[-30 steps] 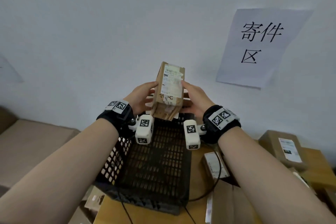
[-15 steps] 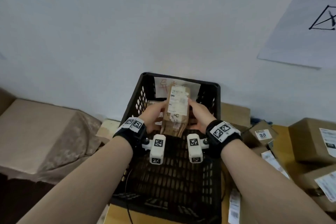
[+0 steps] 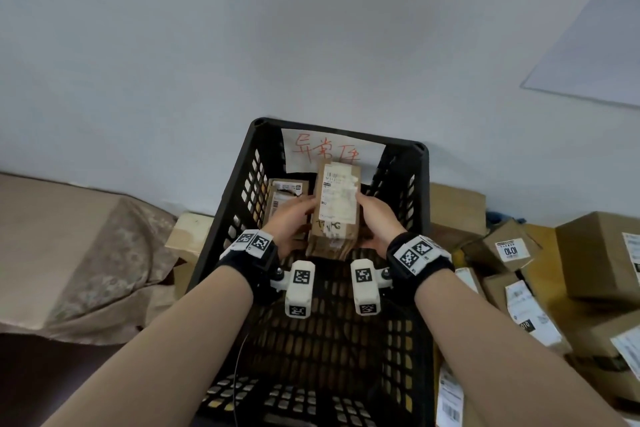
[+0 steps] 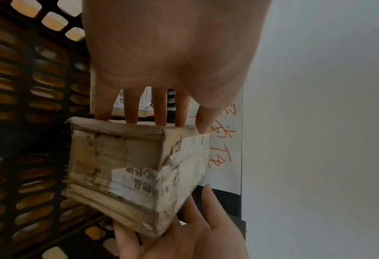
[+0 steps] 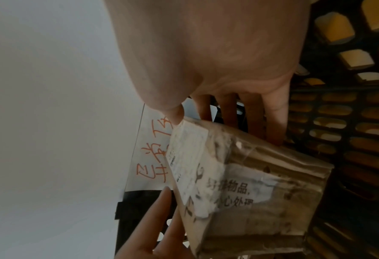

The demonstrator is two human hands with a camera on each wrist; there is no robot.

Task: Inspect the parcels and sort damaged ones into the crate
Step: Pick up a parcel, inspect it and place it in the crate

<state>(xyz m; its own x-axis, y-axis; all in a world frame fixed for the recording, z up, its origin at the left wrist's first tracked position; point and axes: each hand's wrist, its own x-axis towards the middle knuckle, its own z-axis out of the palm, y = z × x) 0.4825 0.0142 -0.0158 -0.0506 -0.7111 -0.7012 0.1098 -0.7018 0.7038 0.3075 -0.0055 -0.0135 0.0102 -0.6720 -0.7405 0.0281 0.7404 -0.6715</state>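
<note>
A worn brown parcel with a torn white label stands upright inside the black crate, near its far wall. My left hand grips its left side and my right hand grips its right side, thumbs on the labelled face. In the left wrist view my left hand's fingers lie along the parcel. The right wrist view shows the parcel scuffed and stained, with the right hand's fingers behind it. A second labelled parcel lies in the crate to the left.
A white sheet with red writing hangs on the crate's far wall. Several labelled cardboard boxes are piled to the right of the crate. A cloth-covered block sits to the left. A white wall stands behind.
Both hands have brought the parcel down from in front of the wall into the crate, still holding it from both sides. The head view has tilted down and left.
</note>
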